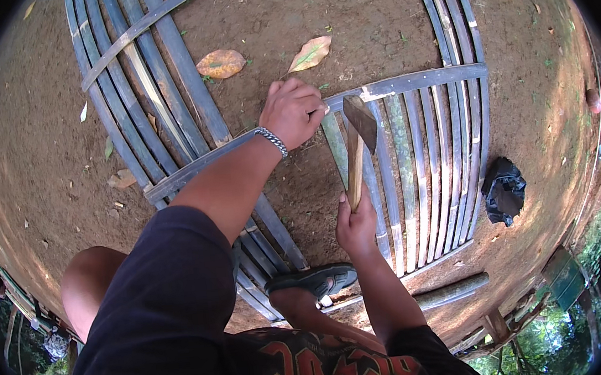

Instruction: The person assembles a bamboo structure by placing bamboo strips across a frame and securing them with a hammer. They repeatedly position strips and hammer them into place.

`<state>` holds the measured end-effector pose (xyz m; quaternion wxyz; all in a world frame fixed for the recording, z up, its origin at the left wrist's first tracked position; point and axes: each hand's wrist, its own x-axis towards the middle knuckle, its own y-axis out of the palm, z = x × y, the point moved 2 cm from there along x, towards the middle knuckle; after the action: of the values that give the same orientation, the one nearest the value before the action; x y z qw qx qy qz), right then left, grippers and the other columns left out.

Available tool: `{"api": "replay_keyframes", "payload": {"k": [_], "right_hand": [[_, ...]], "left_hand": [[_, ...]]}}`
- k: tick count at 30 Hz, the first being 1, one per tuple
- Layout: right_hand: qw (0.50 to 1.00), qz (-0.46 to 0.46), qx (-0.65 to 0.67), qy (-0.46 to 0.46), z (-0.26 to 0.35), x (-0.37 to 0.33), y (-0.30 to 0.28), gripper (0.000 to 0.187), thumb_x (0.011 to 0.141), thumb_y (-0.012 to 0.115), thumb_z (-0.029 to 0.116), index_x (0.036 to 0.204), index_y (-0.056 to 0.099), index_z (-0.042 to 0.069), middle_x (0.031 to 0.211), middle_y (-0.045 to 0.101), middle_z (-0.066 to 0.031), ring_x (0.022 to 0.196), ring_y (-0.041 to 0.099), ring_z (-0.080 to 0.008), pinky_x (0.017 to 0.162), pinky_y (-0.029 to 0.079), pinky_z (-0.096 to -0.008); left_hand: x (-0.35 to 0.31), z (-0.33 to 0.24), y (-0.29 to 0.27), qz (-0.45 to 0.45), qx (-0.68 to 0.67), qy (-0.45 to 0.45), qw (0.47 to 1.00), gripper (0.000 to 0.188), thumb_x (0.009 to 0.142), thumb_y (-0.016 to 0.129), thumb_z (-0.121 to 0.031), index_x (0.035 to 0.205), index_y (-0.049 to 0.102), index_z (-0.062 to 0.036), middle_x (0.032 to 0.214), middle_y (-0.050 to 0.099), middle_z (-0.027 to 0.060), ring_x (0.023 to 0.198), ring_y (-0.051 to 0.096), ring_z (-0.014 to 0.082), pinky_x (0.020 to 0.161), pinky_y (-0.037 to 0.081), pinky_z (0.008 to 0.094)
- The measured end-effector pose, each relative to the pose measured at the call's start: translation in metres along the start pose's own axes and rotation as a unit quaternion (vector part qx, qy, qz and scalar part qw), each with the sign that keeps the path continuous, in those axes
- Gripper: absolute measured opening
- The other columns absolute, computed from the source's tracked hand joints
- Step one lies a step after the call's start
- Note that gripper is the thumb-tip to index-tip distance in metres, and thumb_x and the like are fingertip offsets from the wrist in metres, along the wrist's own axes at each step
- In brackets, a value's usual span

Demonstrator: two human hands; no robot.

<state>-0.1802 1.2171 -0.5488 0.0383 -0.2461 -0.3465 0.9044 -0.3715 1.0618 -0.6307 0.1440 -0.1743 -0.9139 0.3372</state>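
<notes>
In my right hand [358,229] is the wooden handle of a hatchet [361,123], its broad dark metal head raised over the bamboo slats. My left hand [295,113], wearing a chain bracelet [271,141], is closed at the bamboo crosspiece [420,80]. Its thumb and finger pinch together beside the crosspiece, near the top of a greenish slat [336,145]; whatever they hold is too small to make out. Narrow bamboo slats [434,176] run from the crosspiece toward me, forming a frame on the ground. The hatchet head hangs just right of my left fingertips.
My sandalled foot [312,281] rests near the frame's close edge. More slats [152,79] stretch out at the left, under another crosspiece [137,30]. Dry leaves [221,64] lie on bare soil. A black plastic bag [504,191] and a bamboo pole [452,291] lie at right.
</notes>
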Motion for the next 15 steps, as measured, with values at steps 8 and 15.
{"api": "replay_keyframes", "payload": {"k": [8,15], "right_hand": [[1.000,-0.009,0.017,0.010,-0.013,0.001,0.002,0.046,0.100,0.057,0.008,0.145,0.047,0.002,0.092,0.069,-0.0264,0.080,0.071,-0.0419,0.071,0.055,-0.0463],[1.000,0.013,-0.024,0.009,-0.009,0.004,0.003,0.045,0.100,0.057,0.009,0.144,0.049,0.004,0.096,0.069,-0.0283,0.082,0.070,-0.0468,0.071,0.055,-0.0509]], "left_hand": [[0.001,-0.001,-0.001,0.003,0.000,0.004,1.000,0.004,0.081,0.077,-0.014,0.079,0.075,-0.0106,0.096,0.071,-0.0013,0.098,0.062,0.0214,0.089,0.043,0.0412],[0.001,0.000,-0.001,-0.001,0.007,0.009,1.000,0.005,0.081,0.076,-0.014,0.079,0.074,-0.0101,0.095,0.071,-0.0012,0.098,0.062,0.0213,0.089,0.043,0.0407]]}}
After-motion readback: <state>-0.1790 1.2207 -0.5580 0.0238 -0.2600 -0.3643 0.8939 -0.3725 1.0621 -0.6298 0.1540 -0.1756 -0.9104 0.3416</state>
